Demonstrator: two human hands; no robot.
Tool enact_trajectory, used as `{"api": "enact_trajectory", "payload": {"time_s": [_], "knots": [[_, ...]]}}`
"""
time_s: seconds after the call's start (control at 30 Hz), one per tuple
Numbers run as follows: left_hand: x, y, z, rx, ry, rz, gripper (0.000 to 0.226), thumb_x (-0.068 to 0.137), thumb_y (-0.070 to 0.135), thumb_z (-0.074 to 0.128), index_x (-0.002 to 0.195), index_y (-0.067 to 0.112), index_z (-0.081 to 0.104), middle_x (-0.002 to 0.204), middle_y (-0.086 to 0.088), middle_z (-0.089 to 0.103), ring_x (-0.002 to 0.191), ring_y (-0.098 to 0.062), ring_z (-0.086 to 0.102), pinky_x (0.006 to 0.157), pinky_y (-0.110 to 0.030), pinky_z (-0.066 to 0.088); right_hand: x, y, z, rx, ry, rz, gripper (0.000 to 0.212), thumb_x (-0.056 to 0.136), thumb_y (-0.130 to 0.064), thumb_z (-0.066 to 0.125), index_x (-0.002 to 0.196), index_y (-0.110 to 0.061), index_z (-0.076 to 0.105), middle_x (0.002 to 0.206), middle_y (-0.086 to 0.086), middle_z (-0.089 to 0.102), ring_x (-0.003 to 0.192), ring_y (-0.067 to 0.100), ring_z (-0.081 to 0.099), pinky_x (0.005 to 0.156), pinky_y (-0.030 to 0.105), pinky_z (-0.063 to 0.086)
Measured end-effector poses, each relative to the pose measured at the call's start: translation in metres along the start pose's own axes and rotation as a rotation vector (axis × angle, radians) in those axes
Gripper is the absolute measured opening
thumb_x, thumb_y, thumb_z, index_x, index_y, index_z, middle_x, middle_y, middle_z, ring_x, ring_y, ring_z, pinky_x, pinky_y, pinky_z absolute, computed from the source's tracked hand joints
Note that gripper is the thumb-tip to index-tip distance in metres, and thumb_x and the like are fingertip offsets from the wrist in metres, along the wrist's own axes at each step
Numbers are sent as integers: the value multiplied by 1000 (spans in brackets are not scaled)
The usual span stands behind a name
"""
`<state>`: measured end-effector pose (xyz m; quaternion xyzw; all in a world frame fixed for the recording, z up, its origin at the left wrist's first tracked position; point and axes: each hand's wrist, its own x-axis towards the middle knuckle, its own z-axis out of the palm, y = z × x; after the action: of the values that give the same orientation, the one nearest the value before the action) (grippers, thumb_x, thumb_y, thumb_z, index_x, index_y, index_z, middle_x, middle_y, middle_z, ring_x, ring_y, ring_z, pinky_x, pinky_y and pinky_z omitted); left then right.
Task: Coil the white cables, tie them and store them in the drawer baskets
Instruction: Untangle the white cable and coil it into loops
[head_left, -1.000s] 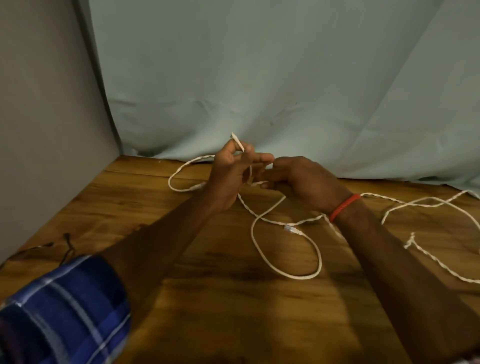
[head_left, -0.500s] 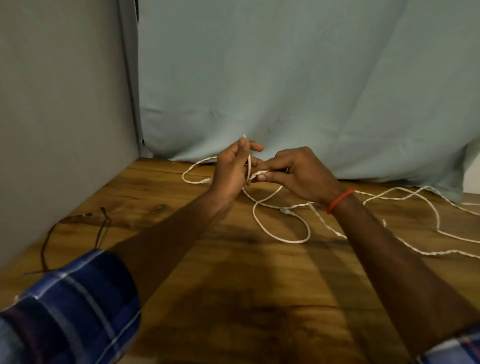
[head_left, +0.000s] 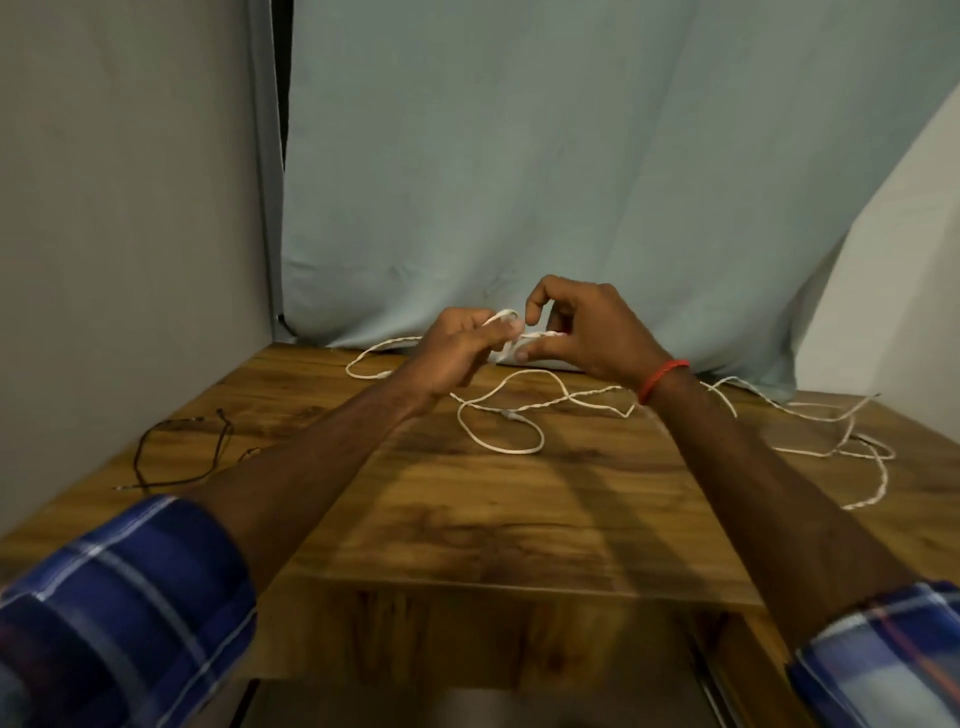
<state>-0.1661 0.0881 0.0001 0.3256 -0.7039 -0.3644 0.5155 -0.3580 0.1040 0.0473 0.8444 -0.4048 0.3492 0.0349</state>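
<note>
A long white cable (head_left: 501, 447) lies in loose loops across the wooden table (head_left: 519, 519), trailing off to the right, where part of it is twisted. My left hand (head_left: 462, 345) pinches a small loop of this cable above the table's far middle. Just to its right, my right hand (head_left: 587, 332) holds the same cable with curled fingers, thumb and forefinger raised above it. The two hands nearly touch. A red band sits on my right wrist.
A thin black cord (head_left: 176, 457) lies at the table's left edge, near the grey wall. A pale blue cloth (head_left: 519, 182) hangs behind the table. The table's front edge drops off below my forearms.
Both hands have lifted and shifted slightly right. The right hand has raised its thumb and forefinger over the loop. The camera has tilted, showing the table's front edge.
</note>
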Motion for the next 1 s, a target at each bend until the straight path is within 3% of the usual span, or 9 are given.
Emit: {"api": "enact_trajectory", "payload": {"time_s": [0.07,0.13,0.27,0.37,0.53,0.7,0.87,1.0], "knots": [[-9,4,-1,-50,11,-17,19,80,23,66,74,7,58,48,5,35,42,-12,28,45,-23,21,-14,9,-16,-207,-90,-49,30,73,-31,88,94,-26,67,68,-16,53,66,9,56,61,25,41],[-16,4,-6,-142,76,-61,12,82,15,63,73,11,56,47,6,32,40,-9,25,43,-19,20,-31,28,-30,-275,-72,-9,27,73,-34,87,92,-30,69,67,-15,54,66,12,57,62,29,40],[-29,2,-23,-433,184,-204,39,99,19,54,62,24,42,45,9,23,34,-6,16,39,-19,9,-78,64,-50,-268,28,4,21,79,-46,77,88,-28,71,72,-8,64,68,16,60,62,37,50],[-32,4,-24,-621,120,-307,46,102,28,47,60,24,31,40,8,21,29,-6,17,33,-19,10,-101,77,-55,-291,123,-114,39,89,-59,58,93,-23,72,80,-2,69,70,19,62,60,41,52],[-22,16,-7,-801,108,-327,54,101,31,46,49,24,31,40,6,24,31,-9,22,39,-19,15,-112,76,-60,-362,216,-187,46,100,-51,37,104,-23,73,81,0,63,70,22,61,54,40,48],[-7,14,4,-903,104,-323,56,100,34,43,46,24,32,41,5,26,34,-10,25,46,-21,13,-100,77,-40,-535,188,-162,53,100,-56,33,96,-27,76,72,-1,65,59,25,63,49,27,38],[23,-1,16,-922,156,-305,59,102,34,42,45,23,34,42,3,32,34,-10,32,37,-19,27,-79,87,-2,-639,-30,-195,41,99,-53,45,91,-27,76,78,-3,71,66,23,67,53,29,45],[59,-25,24,-870,254,-296,51,102,46,48,58,21,38,53,-2,54,46,-15,58,48,-24,50,-46,101,35,-623,-120,-276,67,95,-64,18,93,-26,74,81,-1,72,73,25,68,57,34,52]]}}
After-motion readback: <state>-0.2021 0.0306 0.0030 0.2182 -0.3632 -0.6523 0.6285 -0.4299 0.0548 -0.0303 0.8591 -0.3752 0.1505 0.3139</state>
